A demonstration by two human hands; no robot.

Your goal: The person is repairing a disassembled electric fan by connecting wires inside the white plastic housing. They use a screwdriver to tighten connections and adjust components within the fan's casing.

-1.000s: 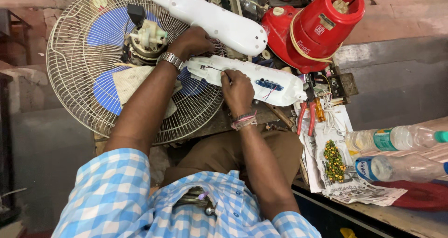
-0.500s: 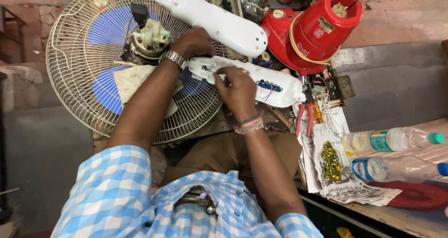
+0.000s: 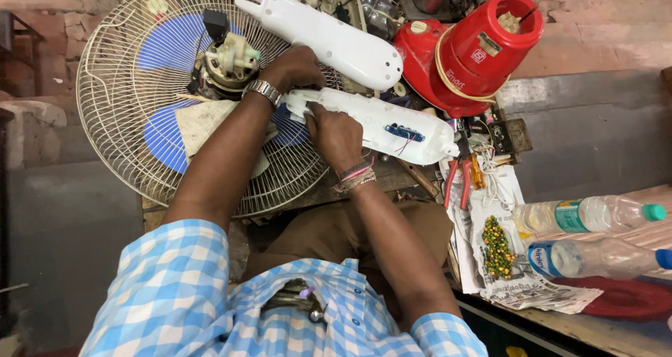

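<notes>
- Right hand (image 3: 337, 136) at frame centre, fingers curled shut and pressed onto the near end of the lower white plastic housing (image 3: 381, 124); whether a small tool sits inside the curl, cannot tell.
- Left hand (image 3: 297, 68) just above, fingers closed over the same end of that housing from the far side, silver wristwatch (image 3: 261, 91) at the wrist.
- Housing lying between both hands and stretching away to the right of the fingers, long axis running from centre toward lower right, open face up with a small blue circuit board (image 3: 404, 131) and thin wires showing.
- Both hands at the left end of the housing; right hand nearer to the circuit board, left hand nearer to the fan motor.
- Second white housing half (image 3: 325, 38) just above, roughly parallel, slanting from upper centre down to the right, not held.
- Round wire fan guard (image 3: 115, 129) with blue blades (image 3: 159, 47) filling the upper left, bare fan motor (image 3: 227, 63) at its hub, just left of the left hand.
- Red mixer base (image 3: 483, 45) at upper right, tilted, close beyond the far end of the held housing.
- Red-handled pliers (image 3: 455, 182) and newspaper (image 3: 511, 259) at right, two clear water bottles (image 3: 588, 217) lying further toward the right edge.
- Blue checked shirt (image 3: 175, 294) across the bottom of the frame.
</notes>
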